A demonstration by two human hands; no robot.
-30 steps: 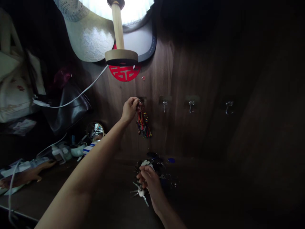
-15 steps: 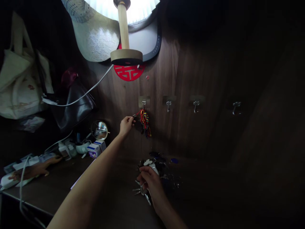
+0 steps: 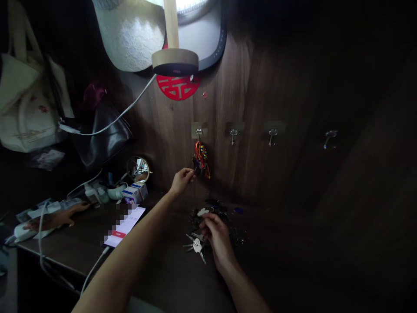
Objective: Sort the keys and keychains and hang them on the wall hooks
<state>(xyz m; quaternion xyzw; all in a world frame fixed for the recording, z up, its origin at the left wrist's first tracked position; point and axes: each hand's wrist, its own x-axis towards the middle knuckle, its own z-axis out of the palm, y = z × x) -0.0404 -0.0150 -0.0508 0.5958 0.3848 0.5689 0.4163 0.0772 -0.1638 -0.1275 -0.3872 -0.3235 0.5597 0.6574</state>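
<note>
Leftmost, a slouching cream cloth bag (image 3: 26, 117) with long handles hangs beside a smooth, faintly shiny black leather bag (image 3: 104, 141). Below them, a dark wood-grained bench (image 3: 87, 237) carries a lit rectangular phone (image 3: 128, 221) and a round gold-rimmed mirror (image 3: 139, 169).

Further right, the left hand (image 3: 181, 181) reaches up with thumb and index finger close together, their tips at the dark lower left edge of a bundle of braided red, yellow and multicoloured cords (image 3: 202, 157). Whether those fingers pinch a piece of it is too dim to tell. The bundle's knotted, ropy upper part is above the fingertips, and it hangs from a bent silver metal hook (image 3: 199, 132) on a clear square plate.

Lower down, a splayed set of flat silver metal keys (image 3: 197, 245) lies on the bench, just left of and below the fingertips of the right hand (image 3: 217, 238). Its fingers are curled, thumb near index, beside a rounded pale tag (image 3: 203, 211); I cannot tell whether they grip anything. Around them spreads a dim heap of dark fobs and rings (image 3: 223, 213), with a flat blue oval tag (image 3: 238, 211) at its right.
</note>
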